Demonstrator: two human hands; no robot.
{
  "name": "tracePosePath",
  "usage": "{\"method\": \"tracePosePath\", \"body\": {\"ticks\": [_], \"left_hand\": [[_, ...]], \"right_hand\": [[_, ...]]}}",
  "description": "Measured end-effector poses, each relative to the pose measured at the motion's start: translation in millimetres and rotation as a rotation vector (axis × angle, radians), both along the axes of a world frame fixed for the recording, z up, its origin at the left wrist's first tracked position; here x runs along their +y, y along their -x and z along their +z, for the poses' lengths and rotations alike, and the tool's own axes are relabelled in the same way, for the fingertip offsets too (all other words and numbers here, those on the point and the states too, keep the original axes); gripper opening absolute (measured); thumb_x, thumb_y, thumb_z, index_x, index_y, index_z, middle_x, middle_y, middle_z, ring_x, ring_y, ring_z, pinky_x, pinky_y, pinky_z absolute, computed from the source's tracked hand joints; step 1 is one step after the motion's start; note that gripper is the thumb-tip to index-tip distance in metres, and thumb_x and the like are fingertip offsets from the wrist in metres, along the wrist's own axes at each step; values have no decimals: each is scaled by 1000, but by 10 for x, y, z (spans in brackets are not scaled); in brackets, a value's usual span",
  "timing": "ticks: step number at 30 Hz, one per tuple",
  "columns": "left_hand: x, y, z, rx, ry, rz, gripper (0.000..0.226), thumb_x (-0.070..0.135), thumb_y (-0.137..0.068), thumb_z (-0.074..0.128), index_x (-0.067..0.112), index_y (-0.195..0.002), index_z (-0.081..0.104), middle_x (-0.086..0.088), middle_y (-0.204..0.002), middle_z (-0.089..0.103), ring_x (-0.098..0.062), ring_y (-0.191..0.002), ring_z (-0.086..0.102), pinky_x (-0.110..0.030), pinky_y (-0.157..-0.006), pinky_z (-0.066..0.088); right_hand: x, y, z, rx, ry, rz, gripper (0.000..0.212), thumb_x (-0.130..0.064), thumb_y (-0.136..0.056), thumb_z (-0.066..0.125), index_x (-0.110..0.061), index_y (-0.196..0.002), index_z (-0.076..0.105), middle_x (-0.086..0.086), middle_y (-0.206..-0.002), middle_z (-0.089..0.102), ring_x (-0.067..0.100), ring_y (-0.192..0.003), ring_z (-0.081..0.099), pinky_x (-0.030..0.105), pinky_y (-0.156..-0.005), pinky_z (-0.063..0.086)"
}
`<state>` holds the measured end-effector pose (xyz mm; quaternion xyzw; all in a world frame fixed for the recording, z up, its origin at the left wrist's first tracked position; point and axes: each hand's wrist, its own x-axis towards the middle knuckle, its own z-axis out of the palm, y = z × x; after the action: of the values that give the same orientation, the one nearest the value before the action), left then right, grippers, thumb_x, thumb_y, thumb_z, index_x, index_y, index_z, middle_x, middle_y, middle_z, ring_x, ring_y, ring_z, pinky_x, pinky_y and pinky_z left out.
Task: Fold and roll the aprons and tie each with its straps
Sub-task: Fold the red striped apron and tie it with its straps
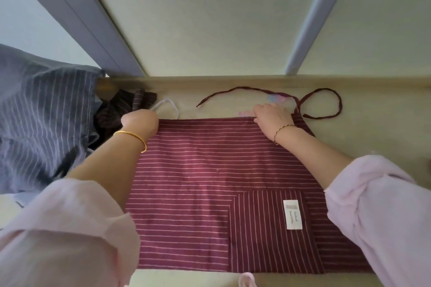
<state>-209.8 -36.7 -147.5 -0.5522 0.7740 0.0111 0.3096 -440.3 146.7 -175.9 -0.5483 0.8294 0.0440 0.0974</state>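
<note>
**Maroon apron flat on the worktop, both hands at its far edge**

So the apron (198,170) is spread flat on the pale worktop (373,123) right in front of the person. It's maroon with thin white stripes running across. The pocket (263,228) is at the near right, its stripes run the other way, and there's a white label (292,214) sewn on it.

The left hand (140,122) is on the far left corner of the apron. From where I stand it's just the back of the wrist. The fingers are tucked out of view, so I can't tell if it's gripping the cloth or only leaning on it. There's a gold bangle (133,136) on that wrist. A white loop (168,103) lies on the worktop just past the corner, right next to that hand.

The right hand (272,116) is over by the far right corner, with its fingers curled on the far edge and the thumb against it, so it looks like it's pinching the hem. That wrist has a thin twisted bracelet (281,129). Both pink sleeves are pushed up.

The maroon strap (335,100) comes off the far right corner and lies loose beyond the apron. One length loops out to the right, the other trails left along the back, close to the wooden ledge (233,80).

Off to the left there's a crumpled blue apron (42,112) with white stripes. A dark apron (121,105) is bunched between it and the left hand, touching the blue one.
</note>
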Motion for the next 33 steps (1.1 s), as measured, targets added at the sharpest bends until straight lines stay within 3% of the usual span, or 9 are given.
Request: {"method": "tracePosePath", "body": {"ticks": [6, 9, 11, 13, 15, 18, 24, 30, 33], "left_hand": [[695, 178, -185, 530, 309, -383, 26, 12, -94, 43, 7, -118, 46, -14, -118, 47, -28, -91, 54, -32, -58, 47], [1192, 327, -432, 688, 158, -564, 39, 31, -95, 34, 13, -127, 49, -12, -131, 48, -31, -107, 54, -40, -84, 50], [1385, 364, -536, 539, 60, -590, 57, 47, -95, 17, 24, -147, 28, -9, -154, 25, -30, -139, 27, -46, -112, 25], [1385, 335, -603, 439, -21, -569, 61, 54, -95, 5, 31, -151, 1, -4, -160, -2, -24, -147, -3, -46, -118, 2], [1345, 331, -604, 391, -18, -594, 60, 55, -96, 6, 32, -150, -7, -3, -159, -9, -22, -146, -10, -46, -119, -1], [1429, 475, -473, 358, 17, -543, 56, 43, -101, 19, 22, -151, 7, -10, -159, 3, -29, -146, 1, -48, -118, 8], [2266, 1120, -255, 589, -82, -710, 42, 15, -97, 40, 11, -138, 38, -13, -148, 30, -31, -135, 29, -43, -109, 34], [3135, 1712, -72, 671, -384, -875, 23, 20, -96, 46, 10, -115, 53, -8, -117, 48, -26, -103, 52, -41, -86, 48], [3522, 1965, -44, 661, -516, -907, 15, 18, -95, 45, 12, -99, 59, -6, -103, 55, -25, -89, 58, -37, -77, 50]], "right_hand": [[246, -400, -149, 173, 308, 19, 17, -15, -89, 54, -13, -104, 60, 6, -103, 60, 24, -92, 54, 37, -81, 45], [538, -670, -339, 72, 320, 59, 24, -18, -85, 62, -15, -109, 62, 4, -110, 61, 23, -97, 56, 38, -82, 48], [788, -659, -423, 37, 292, 77, 34, -26, -86, 61, -17, -119, 60, 4, -123, 59, 25, -111, 55, 43, -92, 47], [1020, -419, -461, 36, 274, 27, 40, -26, -91, 54, -16, -130, 55, 6, -137, 52, 27, -126, 48, 46, -105, 40], [1267, -110, -414, -6, 278, -185, 42, -18, -95, 48, -12, -136, 48, 9, -144, 44, 28, -133, 40, 42, -111, 33], [1621, 97, -254, -100, 376, -476, 40, -9, -93, 43, -8, -133, 50, 10, -141, 46, 25, -129, 43, 37, -109, 37], [2103, -190, -11, -199, 463, -461, 40, -3, -92, 48, -11, -130, 53, 5, -139, 46, 18, -130, 41, 28, -109, 33], [2762, 58, 344, -225, 530, -579, 20, -4, -90, 51, -12, -107, 60, 2, -117, 46, 16, -78, 59, 28, -70, 51], [3209, 324, 425, -212, 557, -703, 16, -1, -88, 50, -8, -101, 58, 5, -114, 47, 20, -73, 56, 34, -69, 49]]}}
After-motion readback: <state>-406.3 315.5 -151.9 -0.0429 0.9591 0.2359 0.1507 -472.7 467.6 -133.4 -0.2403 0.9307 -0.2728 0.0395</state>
